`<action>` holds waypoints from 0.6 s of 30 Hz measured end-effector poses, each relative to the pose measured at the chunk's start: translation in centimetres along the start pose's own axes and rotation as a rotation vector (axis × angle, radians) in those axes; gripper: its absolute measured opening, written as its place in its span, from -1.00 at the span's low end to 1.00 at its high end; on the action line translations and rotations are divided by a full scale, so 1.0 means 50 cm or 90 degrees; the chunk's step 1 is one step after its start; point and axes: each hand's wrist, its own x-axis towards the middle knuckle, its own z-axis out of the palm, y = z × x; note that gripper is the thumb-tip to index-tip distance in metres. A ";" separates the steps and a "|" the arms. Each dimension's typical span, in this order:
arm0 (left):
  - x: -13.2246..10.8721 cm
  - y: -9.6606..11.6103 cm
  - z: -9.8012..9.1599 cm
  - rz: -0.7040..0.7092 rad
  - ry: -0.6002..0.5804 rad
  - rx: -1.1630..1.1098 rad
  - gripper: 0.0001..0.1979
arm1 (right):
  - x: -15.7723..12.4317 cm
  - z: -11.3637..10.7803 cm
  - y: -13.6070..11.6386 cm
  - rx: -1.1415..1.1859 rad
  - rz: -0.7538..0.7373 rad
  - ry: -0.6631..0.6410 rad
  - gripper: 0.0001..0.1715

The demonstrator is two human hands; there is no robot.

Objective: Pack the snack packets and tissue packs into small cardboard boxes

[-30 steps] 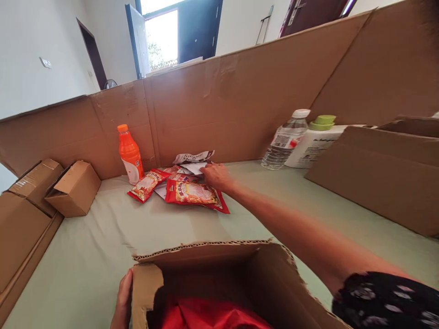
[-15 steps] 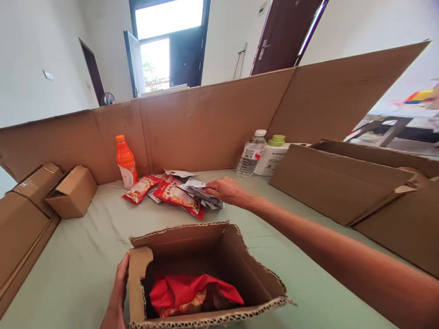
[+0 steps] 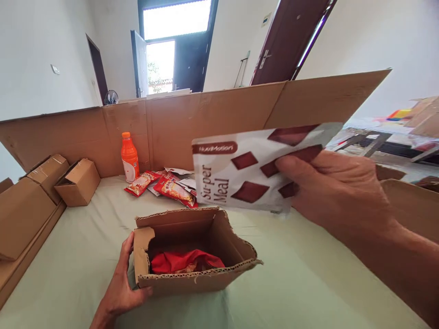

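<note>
Raised close in front of me, my right hand (image 3: 336, 187) grips a white "Super Meal" pouch (image 3: 219, 183) with dark red squares, thumb on its front face. At the lower left, my left hand (image 3: 125, 283) is wrapped round the left end of an open cardboard box (image 3: 192, 283), its thumb against the near wall. Inside that box lies a red food packet (image 3: 185, 261), partly hidden by the near rim. Beyond the box, red snack packets (image 3: 174, 189) and silvery-white pouches (image 3: 187, 183) lie in a pile, partly covered by the held pouch.
An orange drink bottle (image 3: 129, 157) stands upright behind the pile. Small cardboard boxes (image 3: 78, 185) sit at the left, and another open box (image 3: 408, 201) is partly hidden behind my right hand. A tall cardboard wall (image 3: 171, 123) runs along the back of the green-covered surface (image 3: 291, 278).
My right hand has lifted the pouch from the pile and brought it up and right, towards me. My left hand stays on the box, its thumb now showing on the near side.
</note>
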 end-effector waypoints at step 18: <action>0.003 0.017 0.001 0.020 -0.015 -0.019 0.08 | -0.091 0.211 -0.004 -0.418 -0.221 -0.953 -0.67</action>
